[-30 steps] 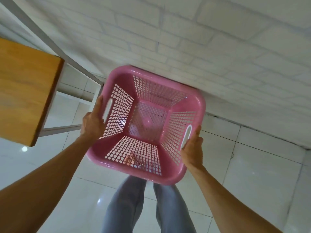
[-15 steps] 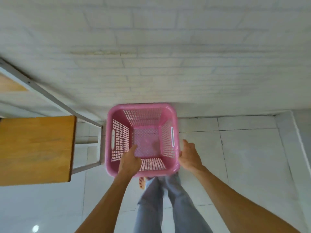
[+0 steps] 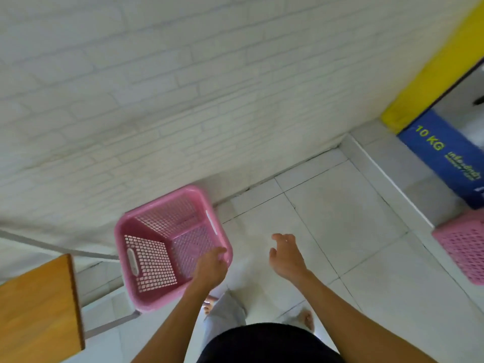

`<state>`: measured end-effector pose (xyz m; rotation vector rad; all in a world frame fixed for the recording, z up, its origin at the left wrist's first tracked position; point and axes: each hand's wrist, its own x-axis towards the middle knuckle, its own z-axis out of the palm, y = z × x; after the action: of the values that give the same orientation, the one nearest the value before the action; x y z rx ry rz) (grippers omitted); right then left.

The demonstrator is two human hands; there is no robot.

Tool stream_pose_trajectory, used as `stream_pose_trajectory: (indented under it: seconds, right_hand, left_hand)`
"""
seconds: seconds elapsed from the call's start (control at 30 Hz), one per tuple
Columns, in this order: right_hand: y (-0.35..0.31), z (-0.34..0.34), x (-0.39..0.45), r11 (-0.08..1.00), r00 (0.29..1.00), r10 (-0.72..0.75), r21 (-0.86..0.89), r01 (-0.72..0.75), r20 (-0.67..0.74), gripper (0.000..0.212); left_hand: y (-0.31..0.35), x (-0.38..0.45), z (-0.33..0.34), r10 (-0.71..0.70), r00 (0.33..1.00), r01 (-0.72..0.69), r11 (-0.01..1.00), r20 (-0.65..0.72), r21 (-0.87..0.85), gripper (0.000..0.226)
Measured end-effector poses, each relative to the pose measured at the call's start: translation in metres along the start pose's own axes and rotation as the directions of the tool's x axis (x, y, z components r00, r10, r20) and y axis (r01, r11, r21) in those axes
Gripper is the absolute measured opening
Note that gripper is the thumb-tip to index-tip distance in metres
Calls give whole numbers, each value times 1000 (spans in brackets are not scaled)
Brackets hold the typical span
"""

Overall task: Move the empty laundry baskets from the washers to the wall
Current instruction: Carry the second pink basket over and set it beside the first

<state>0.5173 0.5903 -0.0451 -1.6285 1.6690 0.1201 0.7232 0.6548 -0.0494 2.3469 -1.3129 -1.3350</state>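
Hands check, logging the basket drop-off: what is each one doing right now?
Left hand: open, over the pink basket rim; grip cannot be told.
Right hand: open, holding nothing.

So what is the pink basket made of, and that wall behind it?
The pink basket looks like moulded plastic: smooth, slightly glossy rim, walls full of small grid holes. The wall looks like white-painted brick with a matt finish, judging by the staggered block lines, though it could be brick-pattern panelling.

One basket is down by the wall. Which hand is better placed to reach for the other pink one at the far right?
Right, probably. The right hand is open, free and on the side of the second pink basket. The left hand hangs over the rim of the placed basket.
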Motion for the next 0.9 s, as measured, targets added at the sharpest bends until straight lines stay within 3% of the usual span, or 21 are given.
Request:
stream_pose_trajectory:
  seconds: [0.1,0.4,0.53,0.9]
  right_hand:
    - [53,-31,-14,997,999,37,74,-33,-41,44]
    - [227,-117,-75,951,967,220,250,-184,-127,45]
    - [299,-149,-98,887,917,353,378,-266,-184,42]
    - [454,-212,-124,656,732,639,665,-358,-236,39]
  left_hand:
    - [47,-10,35,34,999,-35,999,25,33,39]
    - [222,-55,173,300,931,-338,923,209,182,36]
    - [290,-70,229,461,857,-507,835,231,212,34]
    - [449,-43,352,575,685,-715,647,448,264,31]
